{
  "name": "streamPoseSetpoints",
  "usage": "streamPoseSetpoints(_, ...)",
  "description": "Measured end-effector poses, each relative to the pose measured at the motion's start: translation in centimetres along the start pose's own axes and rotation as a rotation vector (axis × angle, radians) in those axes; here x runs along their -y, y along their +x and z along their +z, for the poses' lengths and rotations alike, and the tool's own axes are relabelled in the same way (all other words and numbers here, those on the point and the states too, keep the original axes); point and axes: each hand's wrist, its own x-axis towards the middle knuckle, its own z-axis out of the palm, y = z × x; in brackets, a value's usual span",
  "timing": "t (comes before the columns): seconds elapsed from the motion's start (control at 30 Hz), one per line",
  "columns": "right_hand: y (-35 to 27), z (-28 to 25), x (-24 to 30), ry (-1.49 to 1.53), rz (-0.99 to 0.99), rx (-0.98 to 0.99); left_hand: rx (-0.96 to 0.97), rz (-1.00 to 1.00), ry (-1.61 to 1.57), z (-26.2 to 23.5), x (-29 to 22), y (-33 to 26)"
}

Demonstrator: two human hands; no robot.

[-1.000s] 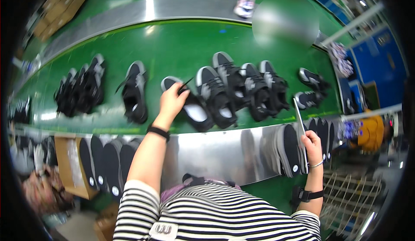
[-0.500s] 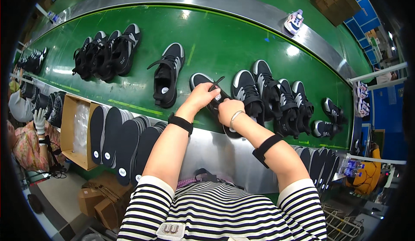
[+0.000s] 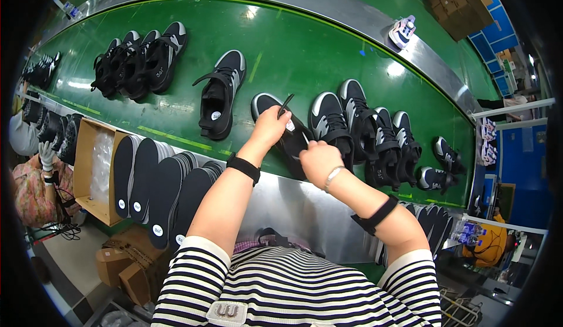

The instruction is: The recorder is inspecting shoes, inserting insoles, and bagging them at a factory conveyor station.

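A black-and-grey sneaker (image 3: 293, 151) lies on the green belt in front of me, toe pointing away and a little left. My left hand (image 3: 271, 126) is closed on its strap and tongue, with the dark strap end (image 3: 285, 104) sticking up past the fingers. A white label shows inside the opening. My right hand (image 3: 321, 161) pinches the right edge of the shoe's collar; the fingertips are partly hidden. Just right of it stands another sneaker (image 3: 329, 119) with its strap across. To the left sits a sneaker (image 3: 223, 95) with its strap loose and an insole inside.
Several sneakers (image 3: 141, 63) stand in a row at far left, more (image 3: 387, 145) at right. Stacked black insoles (image 3: 167, 192) line the near metal ledge (image 3: 281, 209), beside an open carton (image 3: 94, 168). A pale sneaker (image 3: 402, 32) rests on the far rail. A co-worker's gloved hand (image 3: 46, 156) shows at left.
The insole heel that stuck out under my right hand no longer shows outside the shoe. My right hand has shifted right to the collar, and the shoe's opening is in plainer view.
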Motion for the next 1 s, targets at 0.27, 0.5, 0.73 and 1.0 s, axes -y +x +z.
streamPoseSetpoints(0.27,7.0,2.5,0.0,0.142,0.049,0.473,-0.036,0.020,-0.032,0.2,-0.6,-0.7)
streamPoseSetpoints(0.5,7.3,3.8,1.0,-0.009,0.114,0.448,-0.059,-0.005,-0.045,0.3,-0.7,-1.1)
streamPoseSetpoints(0.73,5.1,1.2,0.3,-0.080,-0.102,0.509,-0.094,0.033,0.035,0.0,-1.0,-1.1)
streamPoseSetpoints(1.0,2.7,1.1,-1.0,0.114,-0.113,0.662,-0.071,-0.010,0.016,0.3,-1.4,-1.1)
